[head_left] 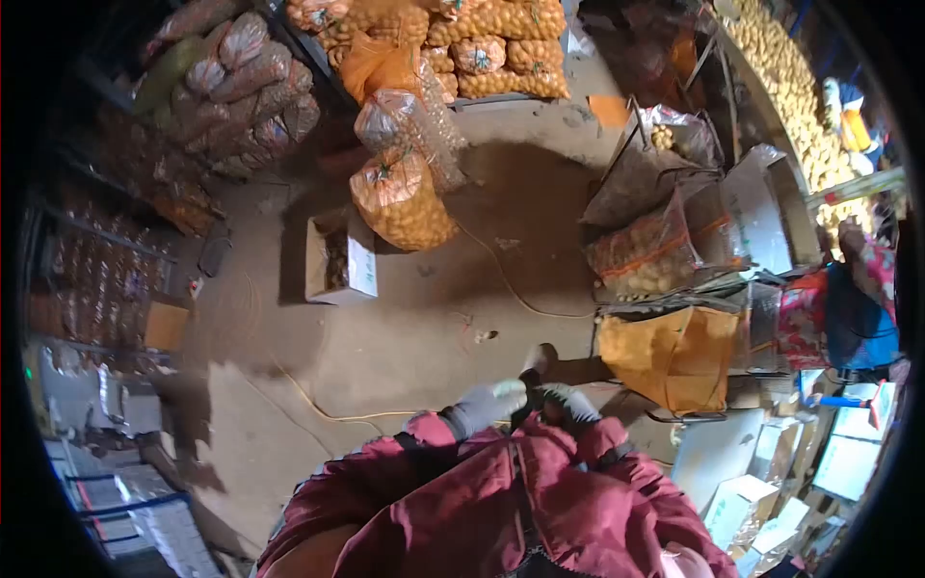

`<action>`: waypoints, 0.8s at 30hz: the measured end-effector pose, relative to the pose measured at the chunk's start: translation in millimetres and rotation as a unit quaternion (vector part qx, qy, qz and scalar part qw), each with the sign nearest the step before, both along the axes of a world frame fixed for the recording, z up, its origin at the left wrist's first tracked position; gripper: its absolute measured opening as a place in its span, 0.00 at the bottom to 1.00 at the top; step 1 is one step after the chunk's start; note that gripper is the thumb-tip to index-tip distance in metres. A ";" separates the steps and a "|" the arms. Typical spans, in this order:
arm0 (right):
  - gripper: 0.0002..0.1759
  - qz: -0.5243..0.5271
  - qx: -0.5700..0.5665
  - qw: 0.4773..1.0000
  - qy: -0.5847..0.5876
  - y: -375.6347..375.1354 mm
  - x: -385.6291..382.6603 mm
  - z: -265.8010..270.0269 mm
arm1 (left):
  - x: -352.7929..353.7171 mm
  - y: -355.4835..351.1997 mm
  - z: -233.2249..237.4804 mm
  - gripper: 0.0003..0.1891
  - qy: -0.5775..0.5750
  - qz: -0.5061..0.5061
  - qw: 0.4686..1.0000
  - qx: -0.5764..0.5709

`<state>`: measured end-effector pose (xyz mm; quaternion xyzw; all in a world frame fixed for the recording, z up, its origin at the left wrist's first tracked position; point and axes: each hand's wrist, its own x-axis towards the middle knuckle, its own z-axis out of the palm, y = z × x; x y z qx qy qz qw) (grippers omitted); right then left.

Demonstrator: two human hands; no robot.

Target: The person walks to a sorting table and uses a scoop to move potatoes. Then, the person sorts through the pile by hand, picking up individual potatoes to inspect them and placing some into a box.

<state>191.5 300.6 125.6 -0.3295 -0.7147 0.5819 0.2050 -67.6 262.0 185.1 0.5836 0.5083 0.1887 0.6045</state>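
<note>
My left hand (487, 406), in a grey glove, is close in front of my dark red jacket (462, 491), its fingers bent inward. Just beside it, my right hand (575, 403), gloved too, is also closed. Something small and dark (529, 412) shows between the two hands; what it is cannot be made out. Below them a shoe tip (542, 358) shows on the floor. Nearest on the right is an orange mesh sack (670, 356) hung open on a frame.
A cardboard box (361, 265) with dark contents stands by a full potato bag (403, 200). Stacked potato sacks (511, 58) lie behind. A yellow cable (501, 265) crosses the floor. Potatoes cover a sorting line (790, 87) at right, near a co-worker's blue clothing (860, 323).
</note>
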 end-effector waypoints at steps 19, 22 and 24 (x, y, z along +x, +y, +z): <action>0.15 -0.226 -0.307 0.924 -0.040 326.4 5.8 -18.3 | -190.1 339.4 -175.3 0.14 0.167 0.193 0.964 -0.076; 0.14 -0.128 -0.061 0.978 -0.150 400.5 -13.8 -3.9 | -206.8 430.1 -224.6 0.13 0.192 0.290 0.937 -0.036; 0.16 -0.141 -0.075 0.975 -0.153 444.1 -25.8 -26.9 | -210.6 511.1 -213.2 0.14 0.210 0.239 0.948 -0.033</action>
